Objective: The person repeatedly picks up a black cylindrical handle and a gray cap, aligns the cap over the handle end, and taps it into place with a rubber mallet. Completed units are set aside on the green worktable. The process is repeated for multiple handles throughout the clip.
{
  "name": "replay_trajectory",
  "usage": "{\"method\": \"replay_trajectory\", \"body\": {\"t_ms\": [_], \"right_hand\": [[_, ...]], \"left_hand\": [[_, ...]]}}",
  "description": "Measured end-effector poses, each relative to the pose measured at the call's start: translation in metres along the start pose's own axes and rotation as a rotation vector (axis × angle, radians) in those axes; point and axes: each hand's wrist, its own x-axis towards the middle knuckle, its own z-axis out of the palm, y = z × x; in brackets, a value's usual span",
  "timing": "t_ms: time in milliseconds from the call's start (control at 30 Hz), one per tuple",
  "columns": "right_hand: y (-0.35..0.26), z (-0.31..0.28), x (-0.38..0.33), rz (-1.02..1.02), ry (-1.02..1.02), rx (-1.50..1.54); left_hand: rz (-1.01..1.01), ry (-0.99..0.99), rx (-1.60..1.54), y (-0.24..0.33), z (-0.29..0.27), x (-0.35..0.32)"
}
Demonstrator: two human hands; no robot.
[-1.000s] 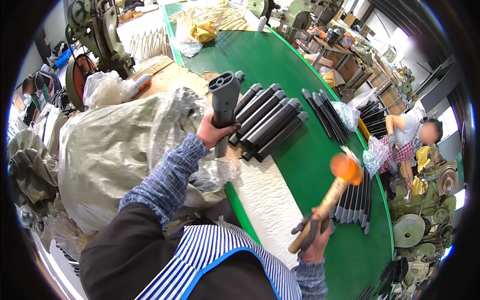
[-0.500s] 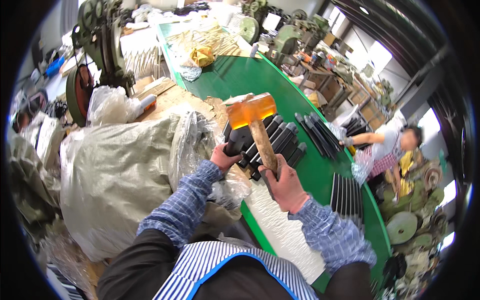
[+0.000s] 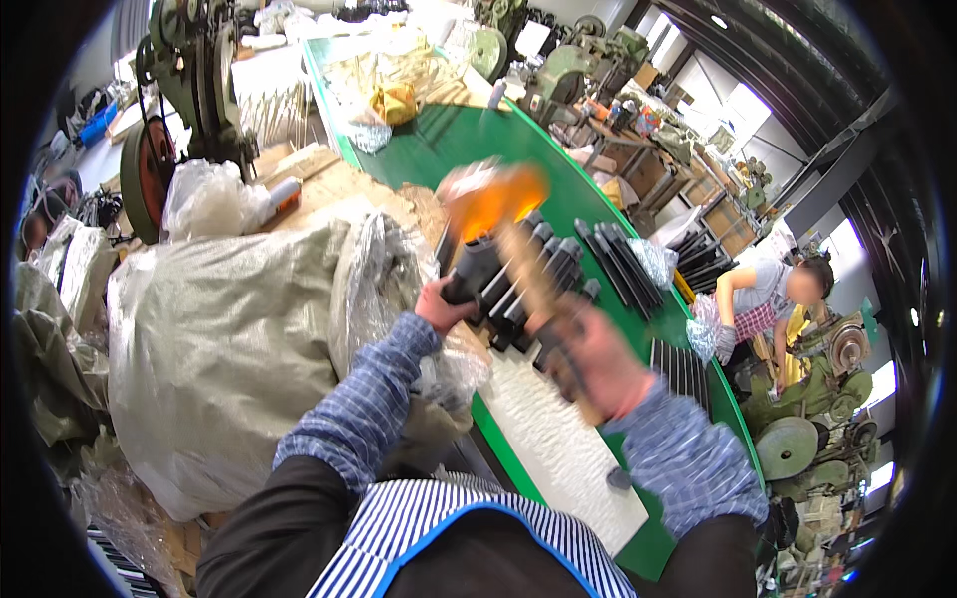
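Observation:
In my right hand [image 3: 598, 364] is a mallet with an amber, see-through head [image 3: 503, 199] and a wooden handle [image 3: 528, 267]. Motion smears the head and the hand; something dark also shows beside those fingers, too blurred to name. My left hand [image 3: 444, 305] is closed round a thick black tube [image 3: 477, 267], which tilts up under the mallet head. Whether head and tube touch, I cannot tell. Just right of that hand lies a pile of black tubes with grey ends [image 3: 563, 261], partly hidden by the mallet.
A white sheet [image 3: 558, 439] lies on the green table [image 3: 439, 149], with a small dark round piece [image 3: 619, 478] on it. More black tubes [image 3: 620, 267] lie to the right. A co-worker [image 3: 768, 299] stands across the table. A large wrapped bundle [image 3: 229, 349] fills the left.
The mallet and my right hand have shifted and blurred with motion, the hand moving slightly right and down. My left hand stays on the tube. The co-worker's outstretched arm has drawn back.

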Motion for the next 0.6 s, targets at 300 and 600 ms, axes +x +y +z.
{"method": "replay_trajectory", "body": {"t_ms": [300,600], "right_hand": [[0.019,0.015,0.014,-0.102,0.084,-0.128],[0.015,-0.068,0.028,-0.526,-0.116,0.967]], "left_hand": [[-0.05,0.031,0.051,0.005,-0.012,-0.004],[-0.062,0.07,-0.027,0.003,-0.01,-0.005]]}}
